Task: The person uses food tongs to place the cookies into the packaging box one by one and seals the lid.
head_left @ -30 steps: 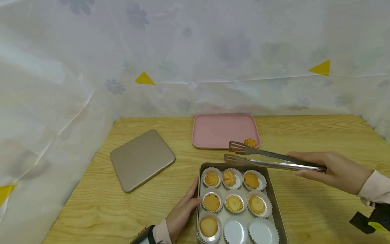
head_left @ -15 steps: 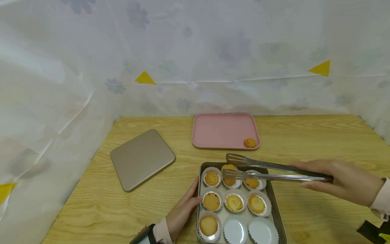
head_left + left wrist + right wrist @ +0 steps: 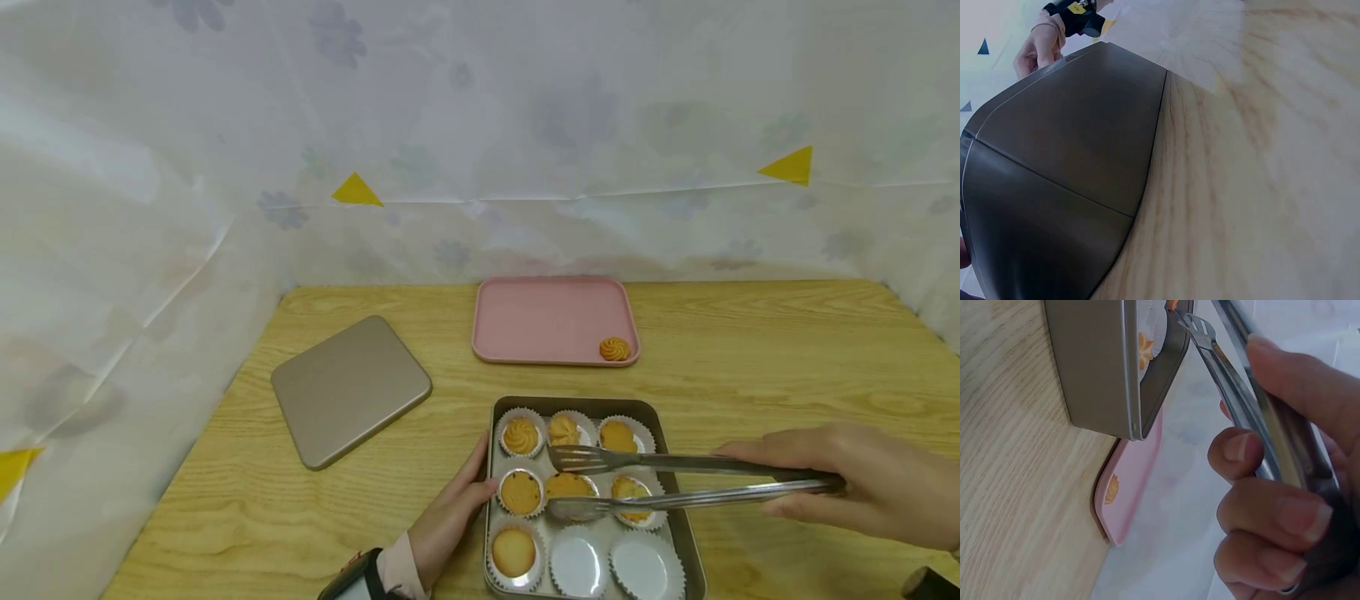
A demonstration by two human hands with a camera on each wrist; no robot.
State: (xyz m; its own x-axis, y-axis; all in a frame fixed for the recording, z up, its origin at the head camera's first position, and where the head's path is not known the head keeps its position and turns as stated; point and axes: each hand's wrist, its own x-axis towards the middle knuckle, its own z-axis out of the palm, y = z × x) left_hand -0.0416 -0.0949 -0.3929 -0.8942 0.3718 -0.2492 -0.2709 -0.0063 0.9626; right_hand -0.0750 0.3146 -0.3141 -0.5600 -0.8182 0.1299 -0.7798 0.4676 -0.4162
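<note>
My right hand [image 3: 855, 475] grips metal tongs [image 3: 720, 498] by their handle end. Between the slotted tips sits a round brown cookie [image 3: 567, 484] with dark specks, over the middle cup of a metal tin [image 3: 577, 406]. Paper cups with various cookies line the tin, and two white cups [image 3: 579, 565] in the near row show bare. My left hand [image 3: 448, 518] rests along the tin's left wall, its thumb at the rim. The left wrist view shows mostly the tin's outer side [image 3: 1072, 112]; curled right fingers [image 3: 1266, 512] around the tongs fill the right wrist view.
A pink tray [image 3: 551, 312] lies behind the tin, with one swirled cookie [image 3: 615, 349] in its near right corner. To the left, a flat metal lid [image 3: 352, 392] lies on the wooden table [image 3: 795, 358]. Patterned sheeting [image 3: 480, 125] closes off the back and sides.
My right hand has brought the tongs with the cookie towards me, from the tin's far edge to over its middle row. My left hand and the tin have stayed in place.
</note>
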